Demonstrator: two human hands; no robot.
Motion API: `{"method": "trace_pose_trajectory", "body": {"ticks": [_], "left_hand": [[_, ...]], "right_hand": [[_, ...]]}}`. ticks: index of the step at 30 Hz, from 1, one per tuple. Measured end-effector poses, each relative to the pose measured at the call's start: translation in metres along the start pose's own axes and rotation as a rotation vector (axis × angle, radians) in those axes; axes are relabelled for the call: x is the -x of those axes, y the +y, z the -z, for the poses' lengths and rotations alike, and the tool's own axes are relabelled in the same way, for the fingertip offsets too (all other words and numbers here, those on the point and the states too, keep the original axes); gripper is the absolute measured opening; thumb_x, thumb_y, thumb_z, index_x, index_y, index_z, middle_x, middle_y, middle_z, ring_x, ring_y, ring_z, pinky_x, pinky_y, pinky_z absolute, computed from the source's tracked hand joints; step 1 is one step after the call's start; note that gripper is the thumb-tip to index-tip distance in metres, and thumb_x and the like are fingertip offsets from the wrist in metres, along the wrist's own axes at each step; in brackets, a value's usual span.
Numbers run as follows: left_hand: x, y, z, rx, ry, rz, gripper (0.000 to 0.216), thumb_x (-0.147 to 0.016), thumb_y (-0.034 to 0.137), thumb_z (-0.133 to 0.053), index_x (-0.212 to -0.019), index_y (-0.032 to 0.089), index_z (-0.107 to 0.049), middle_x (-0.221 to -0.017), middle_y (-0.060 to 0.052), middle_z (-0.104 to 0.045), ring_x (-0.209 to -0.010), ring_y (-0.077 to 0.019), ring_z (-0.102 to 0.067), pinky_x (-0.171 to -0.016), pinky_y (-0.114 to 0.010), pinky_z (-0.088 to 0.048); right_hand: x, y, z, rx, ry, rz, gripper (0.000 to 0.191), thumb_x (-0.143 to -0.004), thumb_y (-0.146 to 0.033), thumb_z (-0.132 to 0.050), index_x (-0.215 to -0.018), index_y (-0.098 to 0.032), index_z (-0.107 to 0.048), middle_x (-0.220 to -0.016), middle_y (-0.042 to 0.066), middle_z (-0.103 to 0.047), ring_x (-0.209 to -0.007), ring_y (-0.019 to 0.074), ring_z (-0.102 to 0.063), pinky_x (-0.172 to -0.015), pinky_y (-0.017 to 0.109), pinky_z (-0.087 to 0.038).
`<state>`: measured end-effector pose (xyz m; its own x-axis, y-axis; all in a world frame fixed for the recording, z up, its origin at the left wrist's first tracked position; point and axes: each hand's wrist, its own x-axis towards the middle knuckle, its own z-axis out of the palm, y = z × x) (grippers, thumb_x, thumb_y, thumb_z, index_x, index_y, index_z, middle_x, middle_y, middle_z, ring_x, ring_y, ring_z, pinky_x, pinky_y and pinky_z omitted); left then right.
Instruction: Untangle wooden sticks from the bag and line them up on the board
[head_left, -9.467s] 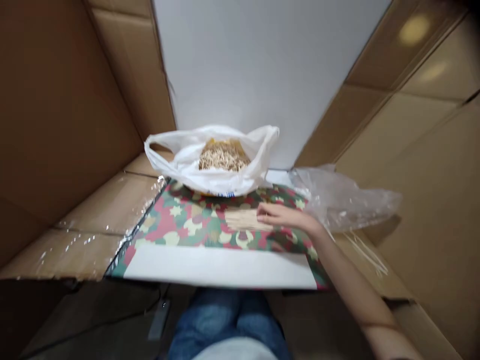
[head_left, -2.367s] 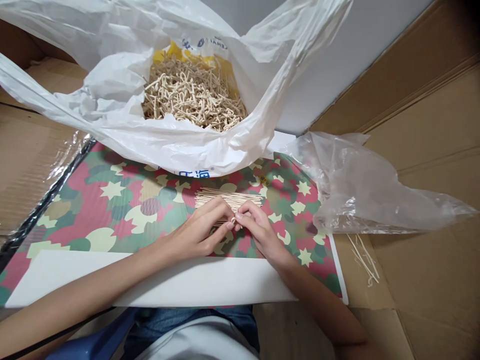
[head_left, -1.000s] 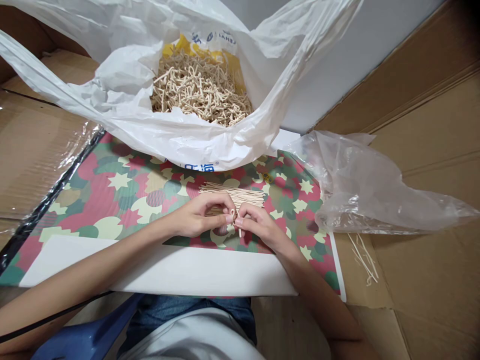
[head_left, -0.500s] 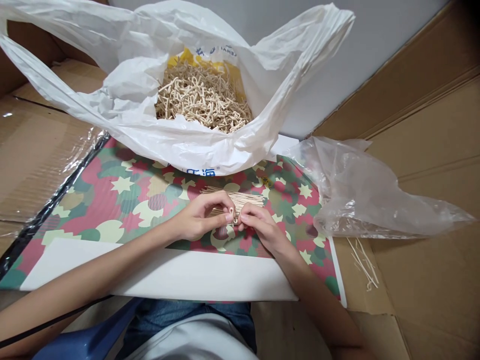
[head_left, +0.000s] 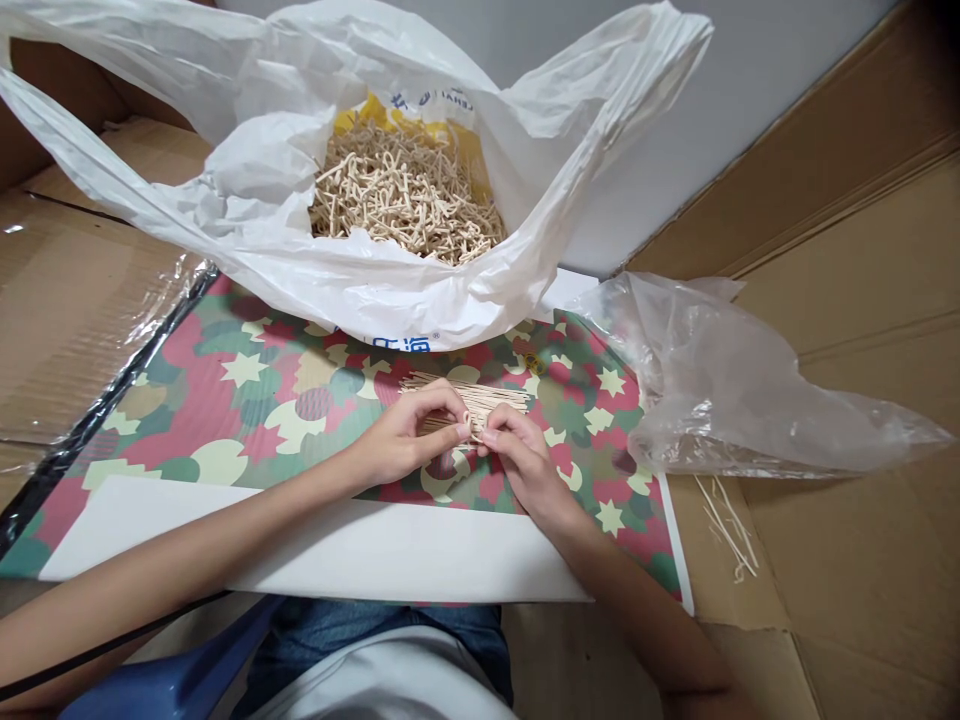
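Both my hands meet over a flat bundle of thin pale wooden sticks point(head_left: 480, 397) lying on a camouflage-patterned mat point(head_left: 225, 400). My left hand point(head_left: 405, 440) pinches a few sticks at the bundle's near end. My right hand point(head_left: 523, 465) faces it, its fingertips on a small thin wooden piece point(head_left: 475, 432) between the two hands, mostly hidden by my fingers. Beyond the bundle, a white plastic bag point(head_left: 420, 310) lies open around a heap of pale hook-shaped wooden sticks point(head_left: 405, 195).
A white board point(head_left: 337, 545) lies along the mat's near edge. A clear plastic bag point(head_left: 731, 400) lies to the right, with loose sticks point(head_left: 724, 525) on brown cardboard point(head_left: 847, 590). Cardboard also lines the left side, and a pale wall point(head_left: 712, 120) stands behind.
Both hands now work together at the bundle, where earlier only my right hand rested on it. The view is closer. Over the last second, the thin piece's lower end has disappeared behind my fingers.
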<state>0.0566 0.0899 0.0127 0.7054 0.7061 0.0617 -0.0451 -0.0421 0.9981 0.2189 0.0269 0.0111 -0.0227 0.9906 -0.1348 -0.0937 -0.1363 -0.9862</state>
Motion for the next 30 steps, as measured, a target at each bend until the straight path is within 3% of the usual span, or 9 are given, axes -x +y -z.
{"method": "trace_pose_trajectory", "body": {"ticks": [3, 6, 8, 13, 18, 24, 30], "left_hand": [[-0.001, -0.001, -0.002, 0.080, -0.060, 0.145, 0.018, -0.079, 0.030, -0.053, -0.074, 0.013, -0.050, -0.073, 0.001, -0.046, -0.056, -0.0085, -0.052, -0.053, -0.022, -0.044], [-0.001, 0.000, 0.001, -0.037, -0.126, 0.206, 0.012, -0.076, 0.024, -0.055, -0.072, 0.012, -0.052, -0.068, 0.001, -0.049, -0.057, -0.0101, -0.053, -0.053, -0.022, -0.042], [-0.001, 0.002, 0.005, -0.196, -0.141, 0.197, 0.008, -0.072, 0.020, -0.056, -0.072, 0.012, -0.055, -0.069, 0.000, -0.052, -0.061, -0.0111, -0.053, -0.055, -0.021, -0.041], [-0.001, 0.007, 0.014, -0.492, -0.178, 0.087, 0.008, -0.069, 0.019, -0.056, -0.074, 0.014, -0.058, -0.076, -0.002, -0.058, -0.067, -0.0128, -0.053, -0.058, -0.021, -0.040], [0.000, 0.013, 0.014, -0.625, -0.193, 0.011, 0.009, -0.071, 0.020, -0.053, -0.075, 0.014, -0.058, -0.077, -0.002, -0.057, -0.071, -0.0132, -0.052, -0.060, -0.021, -0.040], [0.000, 0.020, 0.013, -0.506, -0.246, -0.002, 0.011, -0.072, 0.022, -0.057, -0.076, 0.012, -0.060, -0.079, -0.003, -0.056, -0.075, -0.0136, -0.053, -0.066, -0.022, -0.042], [-0.001, 0.009, 0.011, -0.368, -0.159, 0.056, 0.015, -0.077, 0.020, -0.049, -0.074, 0.012, -0.061, -0.075, -0.002, -0.052, -0.070, -0.0114, -0.054, -0.062, -0.021, -0.043]], "right_hand": [[0.002, -0.001, 0.002, 0.339, 0.076, 0.237, 0.015, -0.077, -0.022, -0.052, -0.063, -0.021, -0.049, -0.061, -0.002, -0.047, -0.061, 0.0136, -0.043, -0.059, 0.028, -0.033], [0.003, -0.001, 0.004, 0.625, -0.015, 0.449, 0.014, -0.078, -0.018, -0.050, -0.065, -0.022, -0.049, -0.063, 0.000, -0.050, -0.065, 0.0159, -0.043, -0.064, 0.031, -0.034], [0.003, -0.001, 0.004, 0.735, -0.090, 0.513, 0.014, -0.079, -0.016, -0.049, -0.066, -0.022, -0.050, -0.064, 0.001, -0.052, -0.065, 0.0163, -0.044, -0.066, 0.032, -0.034], [-0.001, 0.000, 0.001, 0.767, -0.165, 0.480, 0.015, -0.080, -0.017, -0.049, -0.066, -0.021, -0.050, -0.064, 0.000, -0.052, -0.066, 0.0156, -0.047, -0.063, 0.029, -0.036], [-0.003, 0.002, 0.000, 0.732, -0.151, 0.363, 0.015, -0.077, -0.016, -0.050, -0.063, -0.020, -0.049, -0.062, -0.001, -0.051, -0.061, 0.0129, -0.047, -0.059, 0.026, -0.036], [-0.003, 0.000, 0.001, 0.735, -0.164, 0.348, 0.014, -0.076, -0.017, -0.050, -0.063, -0.019, -0.048, -0.062, -0.002, -0.051, -0.061, 0.0120, -0.047, -0.058, 0.024, -0.035], [-0.005, -0.001, 0.005, 0.777, -0.134, 0.355, 0.014, -0.077, -0.018, -0.051, -0.064, -0.020, -0.047, -0.063, -0.002, -0.052, -0.063, 0.0125, -0.048, -0.061, 0.025, -0.037]]}}
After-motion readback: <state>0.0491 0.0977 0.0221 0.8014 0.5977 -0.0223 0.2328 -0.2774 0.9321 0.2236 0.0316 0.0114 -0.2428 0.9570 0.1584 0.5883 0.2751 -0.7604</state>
